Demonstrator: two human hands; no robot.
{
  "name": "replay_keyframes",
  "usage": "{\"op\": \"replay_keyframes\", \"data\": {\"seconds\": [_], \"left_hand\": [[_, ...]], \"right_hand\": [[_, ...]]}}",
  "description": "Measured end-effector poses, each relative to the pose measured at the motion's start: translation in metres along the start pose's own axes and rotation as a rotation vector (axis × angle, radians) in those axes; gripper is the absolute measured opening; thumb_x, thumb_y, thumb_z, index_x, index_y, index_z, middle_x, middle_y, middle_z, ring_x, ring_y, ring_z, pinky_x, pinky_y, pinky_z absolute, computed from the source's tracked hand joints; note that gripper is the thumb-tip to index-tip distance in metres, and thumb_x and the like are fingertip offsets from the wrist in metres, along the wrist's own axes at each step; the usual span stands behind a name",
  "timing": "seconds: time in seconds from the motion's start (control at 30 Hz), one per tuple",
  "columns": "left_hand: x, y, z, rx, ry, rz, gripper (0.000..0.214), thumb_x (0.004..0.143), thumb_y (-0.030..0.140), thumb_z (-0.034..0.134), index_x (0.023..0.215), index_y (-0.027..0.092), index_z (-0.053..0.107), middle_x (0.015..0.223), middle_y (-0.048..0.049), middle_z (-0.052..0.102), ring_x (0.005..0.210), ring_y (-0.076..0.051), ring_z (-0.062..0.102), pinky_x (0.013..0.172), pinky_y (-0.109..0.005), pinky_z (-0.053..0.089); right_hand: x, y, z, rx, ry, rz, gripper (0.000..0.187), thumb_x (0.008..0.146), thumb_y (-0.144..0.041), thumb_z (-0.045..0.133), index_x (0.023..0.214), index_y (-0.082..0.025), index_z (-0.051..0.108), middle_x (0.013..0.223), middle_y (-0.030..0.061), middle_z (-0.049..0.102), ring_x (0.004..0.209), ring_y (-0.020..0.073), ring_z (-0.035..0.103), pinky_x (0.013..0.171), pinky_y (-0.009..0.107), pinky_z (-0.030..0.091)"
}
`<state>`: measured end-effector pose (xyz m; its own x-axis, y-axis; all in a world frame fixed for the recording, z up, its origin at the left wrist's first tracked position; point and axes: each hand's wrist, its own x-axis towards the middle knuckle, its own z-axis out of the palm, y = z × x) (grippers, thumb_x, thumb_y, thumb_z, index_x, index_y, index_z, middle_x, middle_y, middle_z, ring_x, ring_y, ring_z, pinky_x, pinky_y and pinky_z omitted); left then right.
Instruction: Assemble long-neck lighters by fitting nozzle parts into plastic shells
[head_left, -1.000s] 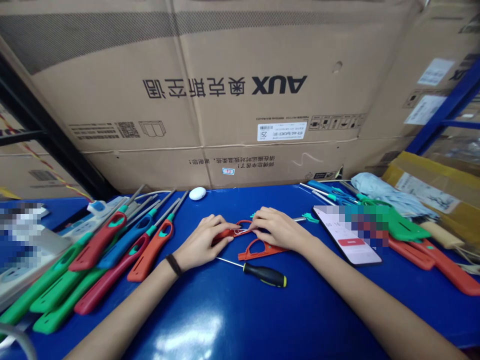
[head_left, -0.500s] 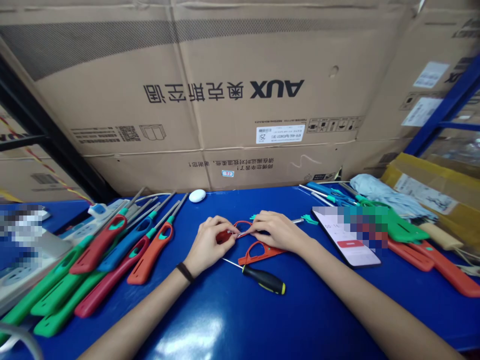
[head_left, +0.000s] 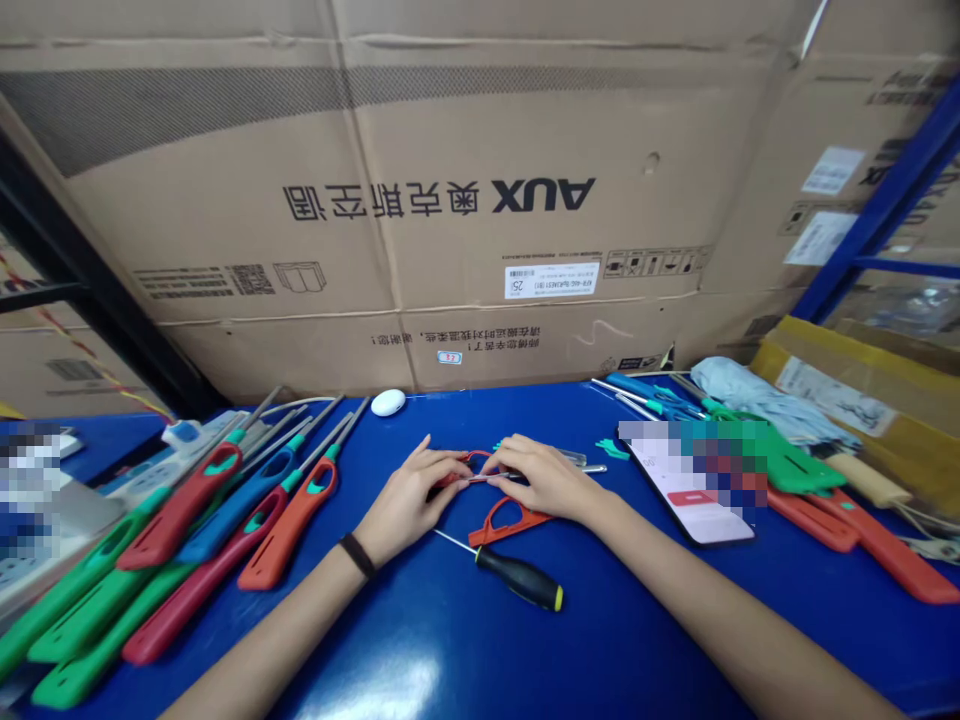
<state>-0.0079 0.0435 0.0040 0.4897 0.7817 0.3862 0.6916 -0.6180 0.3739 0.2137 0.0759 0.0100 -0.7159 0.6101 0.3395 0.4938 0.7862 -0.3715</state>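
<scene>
My left hand (head_left: 411,496), a dark band on its wrist, is closed on a red lighter casing (head_left: 480,456), mostly hidden by the fingers. The thumb and fingers of my right hand (head_left: 541,474) pinch at the casing's near edge, where a thin pale strip shows; what they hold is too small to name. Just below lies an orange-red casing half (head_left: 517,520) with a loop-shaped opening. A black screwdriver (head_left: 521,578) with a yellow end rests nearer me, its shaft pointing left. Beyond my right hand a metal tube (head_left: 596,469) and a green plastic piece (head_left: 611,450) lie on the table.
Several long lighters (head_left: 292,520) in green, red, blue and orange lie at left beside white power strips (head_left: 22,570). A phone (head_left: 690,495) and more lighter parts (head_left: 892,545) are at right. A large cardboard box (head_left: 450,120) stands behind the blue table (head_left: 450,640).
The view has shifted slightly, so the scene sits a little lower and left. Both hands stay together at the red casing; my left index finger has lifted a little.
</scene>
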Motion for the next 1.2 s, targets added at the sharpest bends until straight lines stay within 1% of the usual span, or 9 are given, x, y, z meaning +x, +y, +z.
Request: {"op": "replay_keyframes", "data": {"seconds": [0.17,0.3,0.47,0.6,0.77,0.87,0.93,1.03,1.2], "left_hand": [[-0.0013,-0.0012,0.0005,-0.034,0.006,0.024,0.016,0.091,0.023,0.047,0.096,0.024,0.062,0.103,-0.0009,0.070,0.110,-0.019,0.059,0.112,-0.052,0.019],[-0.0003,-0.0014,-0.0007,-0.057,-0.012,0.035,0.013,0.090,0.024,0.049,0.094,0.024,0.061,0.098,0.0001,0.070,0.108,-0.019,0.061,0.112,-0.051,0.021],[-0.0004,-0.0003,-0.0015,-0.064,-0.019,0.030,0.013,0.089,0.028,0.052,0.091,0.025,0.063,0.098,0.0001,0.071,0.105,-0.019,0.062,0.112,-0.051,0.021],[0.0001,0.0008,-0.0005,-0.070,-0.011,-0.014,0.013,0.087,0.031,0.054,0.086,0.025,0.066,0.097,0.0007,0.072,0.101,-0.020,0.064,0.111,-0.055,0.019],[0.0030,0.0016,-0.0015,-0.105,-0.024,-0.094,0.015,0.085,0.032,0.054,0.084,0.025,0.067,0.098,0.0000,0.073,0.100,-0.021,0.065,0.111,-0.058,0.015],[0.0037,0.0016,-0.0029,-0.112,-0.020,-0.105,0.014,0.084,0.033,0.056,0.083,0.025,0.068,0.097,0.0009,0.073,0.099,-0.021,0.066,0.112,-0.057,0.015],[0.0033,0.0008,-0.0031,-0.119,-0.012,-0.099,0.014,0.084,0.034,0.056,0.085,0.026,0.068,0.096,0.0024,0.073,0.098,-0.021,0.066,0.113,-0.055,0.015],[0.0019,-0.0017,-0.0018,-0.125,-0.004,-0.092,0.016,0.085,0.036,0.055,0.089,0.028,0.069,0.098,0.0043,0.073,0.101,-0.021,0.065,0.113,-0.051,0.019],[-0.0001,-0.0029,0.0013,-0.080,-0.012,-0.093,0.020,0.088,0.040,0.051,0.092,0.030,0.067,0.100,0.0067,0.073,0.106,-0.020,0.063,0.109,-0.043,0.032]], "right_hand": [[0.0008,-0.0002,0.0009,0.008,-0.006,-0.002,0.014,0.089,-0.023,0.053,0.099,-0.021,0.062,0.091,0.0039,0.060,0.089,0.0171,0.056,0.076,0.027,0.044],[0.0008,0.0004,-0.0003,-0.040,-0.007,-0.012,0.014,0.089,-0.025,0.053,0.096,-0.022,0.064,0.087,0.0031,0.061,0.085,0.0169,0.057,0.077,0.028,0.043],[0.0012,-0.0003,-0.0046,-0.071,-0.019,-0.042,0.015,0.087,-0.027,0.056,0.095,-0.022,0.067,0.087,0.0032,0.061,0.082,0.0158,0.057,0.070,0.025,0.042],[0.0013,0.0005,-0.0050,-0.080,-0.016,-0.085,0.015,0.086,-0.028,0.058,0.093,-0.023,0.070,0.084,0.0027,0.062,0.080,0.0156,0.056,0.072,0.026,0.042],[-0.0001,0.0046,0.0011,-0.001,0.019,-0.073,0.015,0.086,-0.030,0.059,0.092,-0.023,0.070,0.082,0.0014,0.065,0.080,0.0146,0.058,0.078,0.025,0.043],[-0.0003,0.0060,0.0034,0.026,0.033,-0.072,0.014,0.085,-0.029,0.060,0.091,-0.023,0.070,0.082,0.0008,0.066,0.082,0.0146,0.059,0.081,0.026,0.042],[-0.0001,0.0060,0.0029,0.028,0.033,-0.063,0.013,0.086,-0.029,0.060,0.091,-0.023,0.070,0.082,0.0009,0.066,0.081,0.0144,0.059,0.080,0.026,0.043],[0.0001,0.0049,-0.0004,0.010,0.012,-0.047,0.014,0.086,-0.028,0.059,0.091,-0.023,0.070,0.082,0.0015,0.064,0.080,0.0146,0.058,0.076,0.025,0.043],[-0.0005,0.0020,-0.0050,0.020,-0.013,-0.029,0.014,0.087,-0.027,0.057,0.093,-0.024,0.069,0.090,0.0022,0.060,0.085,0.0145,0.057,0.073,0.024,0.043]]}}
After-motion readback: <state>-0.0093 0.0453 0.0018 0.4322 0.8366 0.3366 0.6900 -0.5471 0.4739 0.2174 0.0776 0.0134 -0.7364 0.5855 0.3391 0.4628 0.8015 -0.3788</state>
